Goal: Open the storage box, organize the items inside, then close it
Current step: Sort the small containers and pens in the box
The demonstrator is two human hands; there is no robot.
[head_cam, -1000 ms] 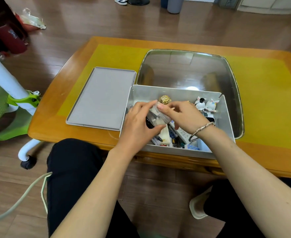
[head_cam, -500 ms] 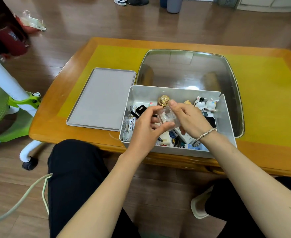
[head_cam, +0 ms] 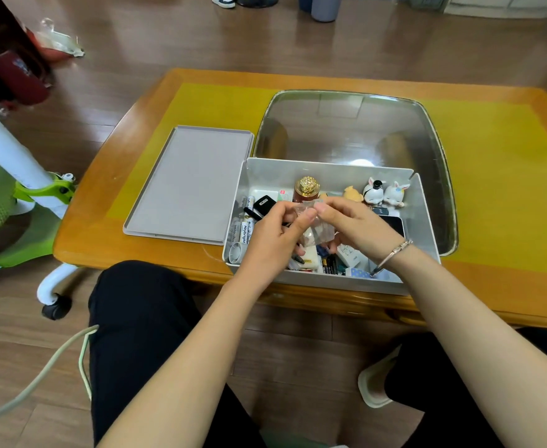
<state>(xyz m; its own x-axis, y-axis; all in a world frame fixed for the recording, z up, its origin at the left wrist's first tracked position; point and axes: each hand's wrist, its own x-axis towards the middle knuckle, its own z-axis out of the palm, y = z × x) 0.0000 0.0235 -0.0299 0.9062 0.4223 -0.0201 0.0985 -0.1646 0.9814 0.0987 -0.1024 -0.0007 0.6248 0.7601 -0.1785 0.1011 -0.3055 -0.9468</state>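
Over the box point(head_cam: 327, 176) at the surface's near edge, lid point(head_cam: 188, 184) off beside: left hand point(head_cam: 275, 236) and right hand point(head_cam: 354, 226) both pinching a clear bag point(head_cam: 319, 232). Could slip, spilling contents, if pinches loosen.

both hands meet, left grip point(head_cam: 277, 232) and right grip point(head_cam: 354, 226) pinching.

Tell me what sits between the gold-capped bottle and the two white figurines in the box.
A small tan plush toy sits between the gold-capped bottle and white figurines, head view.
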